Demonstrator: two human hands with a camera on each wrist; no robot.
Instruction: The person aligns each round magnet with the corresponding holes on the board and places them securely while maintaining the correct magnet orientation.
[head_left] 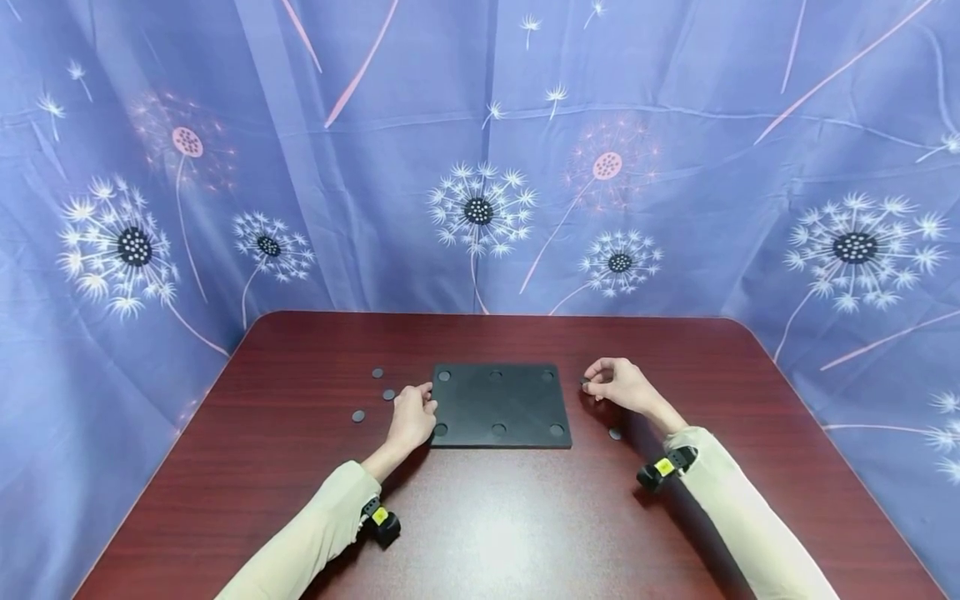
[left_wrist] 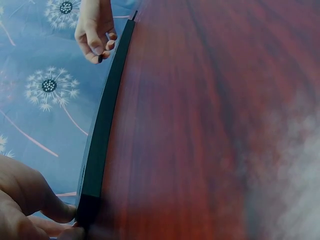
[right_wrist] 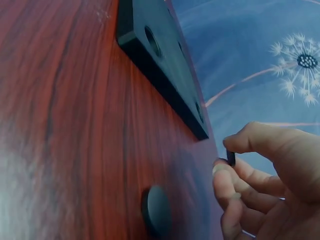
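A flat black rectangular board [head_left: 498,404] with round recesses lies on the table. At its left edge is my left hand [head_left: 414,419], gripping the board near the corner; in the left wrist view the thumb and fingers [left_wrist: 60,212] meet the board's end. My right hand [head_left: 622,385] is beyond the board's right side. Between thumb and fingertips it pinches a small black disc [right_wrist: 230,157], seen edge-on in the right wrist view. A second disc [head_left: 615,434] lies on the table below that hand.
Several dark discs are on the table left of the board, among them one by the left hand [head_left: 388,395] and one farther out [head_left: 358,416]. The dark red wooden table [head_left: 480,500] has a blue dandelion-print curtain [head_left: 375,208] behind and at both sides.
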